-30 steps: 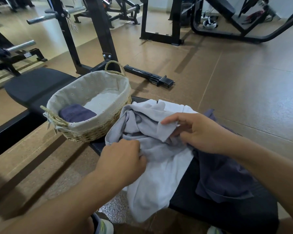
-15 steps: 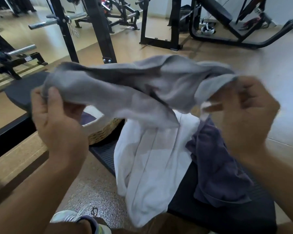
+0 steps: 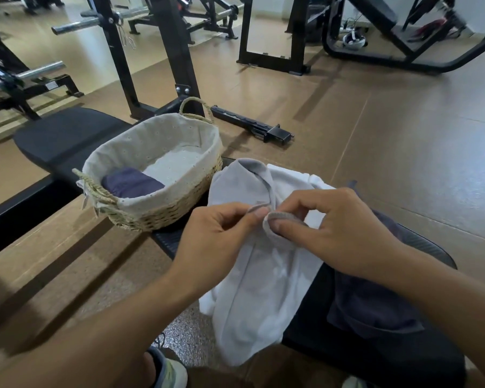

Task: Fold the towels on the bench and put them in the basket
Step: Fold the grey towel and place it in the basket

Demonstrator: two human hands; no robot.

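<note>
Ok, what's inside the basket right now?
One folded dark blue towel lies at the near-left end of the basket; bare liner shows beside it. Anything beneath that towel is hidden.

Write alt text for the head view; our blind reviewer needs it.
Both hands, left and right, pinch the edge of a light grey towel on a black bench. Beside it stands a lined wicker basket holding one folded dark towel.

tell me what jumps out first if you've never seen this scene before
Both hands, left hand and right hand, pinch the hem of a light grey towel over the black bench. Beside it, at left, a wicker basket holds one folded dark towel.
</note>
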